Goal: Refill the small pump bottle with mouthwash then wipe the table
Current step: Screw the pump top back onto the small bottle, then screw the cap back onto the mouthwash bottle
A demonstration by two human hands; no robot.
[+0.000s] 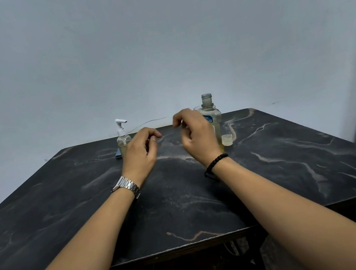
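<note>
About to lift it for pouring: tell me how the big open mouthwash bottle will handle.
The mouthwash bottle looks largely full of pale liquid, so probably heavy for its size. Its neck is uncapped, the cap standing beside it, so any tilt could spill. The clear plastic looks smooth and perhaps slippery; it stands upright on the table, likely stable until pushed near the top.
</note>
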